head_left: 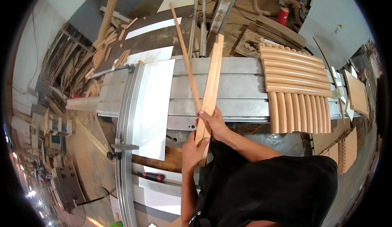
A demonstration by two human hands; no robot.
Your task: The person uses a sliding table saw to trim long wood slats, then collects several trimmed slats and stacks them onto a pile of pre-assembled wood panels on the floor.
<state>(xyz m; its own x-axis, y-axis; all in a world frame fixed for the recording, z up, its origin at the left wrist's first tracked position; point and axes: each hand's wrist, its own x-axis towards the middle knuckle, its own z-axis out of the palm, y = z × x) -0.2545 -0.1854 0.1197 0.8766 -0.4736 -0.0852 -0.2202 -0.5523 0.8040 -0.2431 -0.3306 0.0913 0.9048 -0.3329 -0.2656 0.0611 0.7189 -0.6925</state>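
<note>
In front of my body, two or more light wooden strips lie together lengthwise, pointing away over the metal table. My left hand grips their near part, thumb along the side. A little farther up, my right hand is wrapped around the same strips from the right. A thinner wooden strip slants away to the far left, its near end by my right fingertips; I cannot tell whether they hold it.
The slotted metal table carries a stack of rounded wooden mouldings at right. A metal fence and white panel stand left. A red-black screwdriver-like handle lies nearer. Wood offcuts pile up at far left.
</note>
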